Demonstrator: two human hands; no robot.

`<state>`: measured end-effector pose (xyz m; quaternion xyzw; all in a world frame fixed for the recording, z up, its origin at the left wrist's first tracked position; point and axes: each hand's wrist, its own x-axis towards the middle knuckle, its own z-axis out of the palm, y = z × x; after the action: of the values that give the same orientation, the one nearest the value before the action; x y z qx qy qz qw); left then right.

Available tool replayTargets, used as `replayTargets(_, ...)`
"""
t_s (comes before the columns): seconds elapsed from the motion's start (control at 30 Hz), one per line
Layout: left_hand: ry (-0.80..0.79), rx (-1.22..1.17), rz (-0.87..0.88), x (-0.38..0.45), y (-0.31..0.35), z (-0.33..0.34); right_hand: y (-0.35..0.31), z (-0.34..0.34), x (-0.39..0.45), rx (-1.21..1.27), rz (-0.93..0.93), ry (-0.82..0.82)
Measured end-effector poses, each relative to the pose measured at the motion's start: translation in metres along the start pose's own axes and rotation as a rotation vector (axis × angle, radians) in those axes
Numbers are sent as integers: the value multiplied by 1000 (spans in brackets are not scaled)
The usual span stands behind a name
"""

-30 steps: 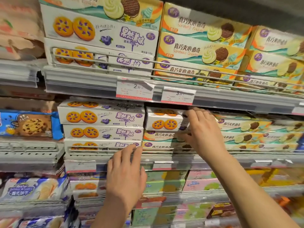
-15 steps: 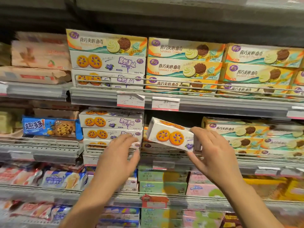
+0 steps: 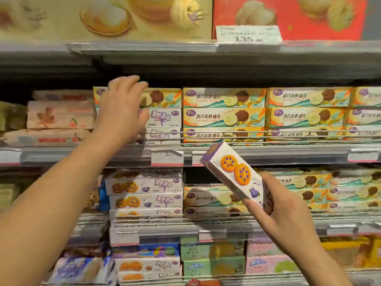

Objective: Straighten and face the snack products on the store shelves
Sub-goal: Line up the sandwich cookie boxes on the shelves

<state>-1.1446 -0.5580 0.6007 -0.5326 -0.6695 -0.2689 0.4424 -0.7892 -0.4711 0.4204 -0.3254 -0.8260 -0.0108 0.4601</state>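
Note:
My right hand (image 3: 282, 213) grips a white box of blueberry jam cookies (image 3: 233, 174) by its lower end. The box is tilted up to the left, in front of the shelf rail. My left hand (image 3: 121, 108) is raised to the upper shelf with relaxed fingers, in front of a stack with a yellow sandwich cookie box (image 3: 162, 98) on top and white blueberry boxes (image 3: 162, 118) under it. Whether it touches the stack I cannot tell. One shelf down stands another stack of white blueberry boxes (image 3: 144, 195).
Rows of yellow sandwich cookie boxes (image 3: 223, 116) fill the upper shelf to the right, behind a wire rail (image 3: 268, 131). Price tags (image 3: 167, 157) hang on the shelf edge. Pink paper packs (image 3: 59, 114) lie at the left. Large gift boxes (image 3: 288, 15) sit on the top shelf.
My right hand has pulled the blueberry box off the middle shelf and tilted it upward. My left hand has risen from the lower stack to the upper shelf's stack. The view has tilted up.

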Motion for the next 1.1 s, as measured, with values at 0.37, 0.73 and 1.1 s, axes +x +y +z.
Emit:
replayTargets(0.37, -193, 111, 131, 34, -51, -1, -60, 24, 17, -49, 4, 48)
replayTargets(0.73, -93, 213, 178, 12, -65, -34, -81, 16, 21, -95, 50, 52)
replayTargets(1.1, -236, -171, 146, -101, -66, -10, -109, 19, 47, -101, 65, 256)
